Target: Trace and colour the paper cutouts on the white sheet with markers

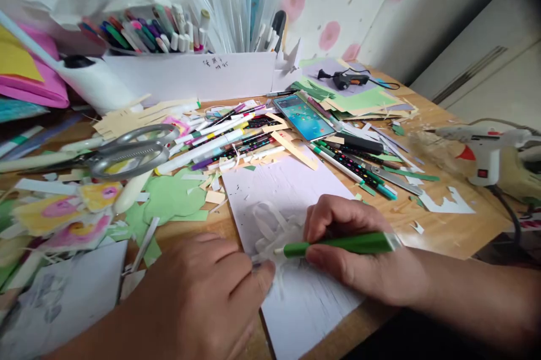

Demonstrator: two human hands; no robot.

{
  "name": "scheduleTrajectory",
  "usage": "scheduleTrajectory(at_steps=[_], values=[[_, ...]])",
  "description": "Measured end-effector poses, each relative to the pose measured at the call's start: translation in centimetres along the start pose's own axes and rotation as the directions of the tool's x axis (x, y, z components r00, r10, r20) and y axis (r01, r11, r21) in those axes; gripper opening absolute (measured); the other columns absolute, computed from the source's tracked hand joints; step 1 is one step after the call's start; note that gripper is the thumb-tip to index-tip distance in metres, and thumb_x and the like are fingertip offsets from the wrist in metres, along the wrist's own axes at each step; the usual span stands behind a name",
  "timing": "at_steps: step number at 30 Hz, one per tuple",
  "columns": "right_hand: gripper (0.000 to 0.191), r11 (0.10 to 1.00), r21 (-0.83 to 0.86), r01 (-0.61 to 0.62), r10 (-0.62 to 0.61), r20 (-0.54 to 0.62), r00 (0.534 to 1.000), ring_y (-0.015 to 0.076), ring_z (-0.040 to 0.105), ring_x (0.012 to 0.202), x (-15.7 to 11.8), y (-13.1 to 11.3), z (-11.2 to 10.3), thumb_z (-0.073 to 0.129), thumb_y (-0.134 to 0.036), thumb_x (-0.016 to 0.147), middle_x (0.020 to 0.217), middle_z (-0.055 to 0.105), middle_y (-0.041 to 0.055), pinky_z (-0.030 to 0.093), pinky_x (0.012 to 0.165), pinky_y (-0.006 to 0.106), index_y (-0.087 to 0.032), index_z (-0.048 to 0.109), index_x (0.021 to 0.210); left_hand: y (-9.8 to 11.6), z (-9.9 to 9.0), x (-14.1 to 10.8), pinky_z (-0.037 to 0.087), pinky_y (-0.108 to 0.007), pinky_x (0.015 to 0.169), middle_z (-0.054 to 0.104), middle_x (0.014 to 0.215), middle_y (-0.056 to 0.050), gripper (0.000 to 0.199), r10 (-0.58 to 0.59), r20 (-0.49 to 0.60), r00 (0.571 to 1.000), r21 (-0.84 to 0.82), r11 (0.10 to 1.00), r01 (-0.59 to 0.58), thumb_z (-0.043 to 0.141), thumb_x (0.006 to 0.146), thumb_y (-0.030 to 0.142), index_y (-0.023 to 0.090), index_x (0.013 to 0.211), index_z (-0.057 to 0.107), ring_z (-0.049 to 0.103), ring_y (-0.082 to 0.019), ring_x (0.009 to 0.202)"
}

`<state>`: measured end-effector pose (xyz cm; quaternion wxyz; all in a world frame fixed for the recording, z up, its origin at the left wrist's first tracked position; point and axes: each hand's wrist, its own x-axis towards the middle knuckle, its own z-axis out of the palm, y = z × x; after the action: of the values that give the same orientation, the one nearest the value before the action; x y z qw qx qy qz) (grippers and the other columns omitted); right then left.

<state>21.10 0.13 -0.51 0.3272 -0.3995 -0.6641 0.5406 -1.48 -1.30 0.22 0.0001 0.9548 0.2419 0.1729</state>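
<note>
Green marker lies in the right hand, gripped between thumb and curled fingers, its pale tip pointing left toward the left hand. That tip meets a translucent white cutout, or comes very close to it; which of the two, I cannot tell. Left-hand fingers are bent, one fingertip just beside the cutout; whether they pinch it cannot be made out. The hands are apart, with a narrow gap between them.

Beneath, a white sheet is bare toward its near edge, while loose pens and paper strips crowd its far edge. Silver-handled scissors lie beyond the left hand, among green paper scraps. Most open room on the wooden table is right of the right hand, toward the right edge, where a white glue gun sits.
</note>
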Motion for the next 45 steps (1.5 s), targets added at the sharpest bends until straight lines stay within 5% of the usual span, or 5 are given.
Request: scheduleTrajectory(at_steps=[12, 21, 33, 38, 45], values=[[0.017, 0.993, -0.113, 0.035, -0.021, 0.125, 0.992, 0.0129, 0.050, 0.058, -0.3, -0.4, -0.2, 0.062, -0.023, 0.081, 0.066, 0.054, 0.0005, 0.042, 0.052, 0.025, -0.022, 0.048, 0.072, 0.4, 0.8, 0.4, 0.035, -0.030, 0.035, 0.052, 0.044, 0.003, 0.036, 0.025, -0.030, 0.999, 0.133, 0.991, -0.021, 0.036, 0.087, 0.014, 0.023, 0.066, 0.064, 0.050, -0.015, 0.037], [0.017, 0.993, -0.102, 0.052, -0.034, 0.164, 0.986, 0.0115, 0.049, 0.062, -0.3, -0.3, -0.2, 0.062, -0.020, 0.081, 0.069, 0.053, 0.0000, 0.042, 0.054, 0.024, -0.020, 0.047, 0.073, 1.0, 1.3, -0.4, 0.040, -0.035, 0.040, 0.057, 0.054, 0.004, 0.035, -0.094, -0.029, 0.995, 0.018, 0.995, 0.094, 0.034, 0.091, 0.017, 0.022, 0.082, 0.067, 0.053, -0.016, 0.045], [0.016, 0.994, -0.105, 0.030, -0.018, 0.112, 0.994, 0.0118, 0.050, 0.063, -0.3, -0.3, -0.1, 0.064, -0.021, 0.081, 0.071, 0.055, 0.0002, 0.042, 0.056, 0.024, -0.019, 0.050, 0.074, 1.0, 1.1, -0.8, 0.034, -0.034, 0.047, 0.059, 0.059, 0.003, 0.033, -0.134, 0.050, 0.990, -0.048, 0.989, 0.136, 0.035, 0.088, 0.016, 0.023, 0.084, 0.067, 0.051, -0.017, 0.050], [0.017, 0.993, -0.114, 0.019, -0.005, 0.127, 0.992, 0.0122, 0.051, 0.064, -0.4, -0.3, -0.3, 0.064, -0.021, 0.081, 0.071, 0.056, 0.0006, 0.043, 0.057, 0.025, -0.019, 0.050, 0.072, 1.0, 1.2, -1.0, 0.031, -0.033, 0.050, 0.058, 0.058, 0.003, 0.034, -0.131, 0.003, 0.991, -0.068, 0.989, 0.131, 0.033, 0.089, 0.016, 0.023, 0.090, 0.066, 0.047, -0.017, 0.050], [0.016, 0.996, -0.088, 0.005, 0.004, 0.102, 0.995, 0.0122, 0.051, 0.064, -0.4, -0.1, -0.1, 0.063, -0.023, 0.083, 0.072, 0.057, 0.0005, 0.041, 0.055, 0.024, -0.019, 0.050, 0.074, 1.3, 0.3, -0.6, 0.029, -0.033, 0.052, 0.058, 0.063, 0.002, 0.025, -0.151, 0.114, 0.982, -0.056, 0.986, 0.158, 0.040, 0.088, 0.016, 0.022, 0.088, 0.064, 0.048, -0.017, 0.055]])
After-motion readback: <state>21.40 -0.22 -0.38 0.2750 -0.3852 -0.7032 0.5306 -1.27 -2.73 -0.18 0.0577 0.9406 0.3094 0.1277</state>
